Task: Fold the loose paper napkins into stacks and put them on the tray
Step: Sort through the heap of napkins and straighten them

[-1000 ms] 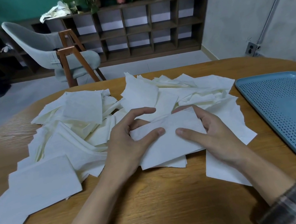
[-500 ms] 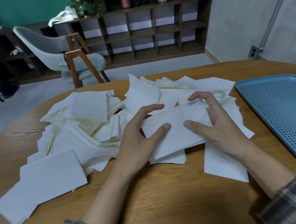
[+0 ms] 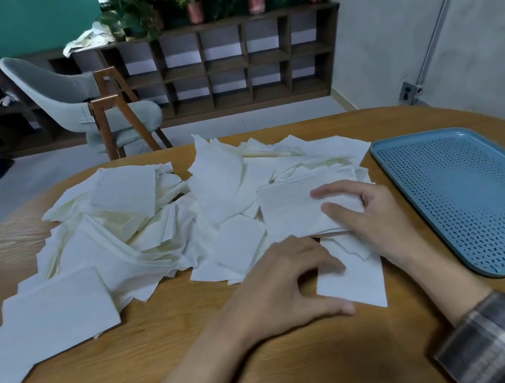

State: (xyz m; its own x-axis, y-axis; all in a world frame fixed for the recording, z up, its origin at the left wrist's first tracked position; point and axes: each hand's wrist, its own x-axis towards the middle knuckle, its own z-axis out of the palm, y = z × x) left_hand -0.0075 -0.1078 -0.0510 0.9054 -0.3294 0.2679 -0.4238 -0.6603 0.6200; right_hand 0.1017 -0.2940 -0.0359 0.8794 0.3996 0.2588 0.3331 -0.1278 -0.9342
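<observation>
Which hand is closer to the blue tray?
The right hand. It holds a folded napkin just left of the blue tray. The left hand is farther left, at a loose napkin.

Everything was lit dimly and evenly. The left hand [image 3: 280,285] was blurred, and the view's edges were bent and smeared.

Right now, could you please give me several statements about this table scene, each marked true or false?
1. The blue tray holds no napkins. True.
2. The right hand grips a folded napkin. True.
3. The tray lies on the person's left. False: it lies on the right.
4. The loose napkins lie on a glass table. False: the table is wooden.
</observation>
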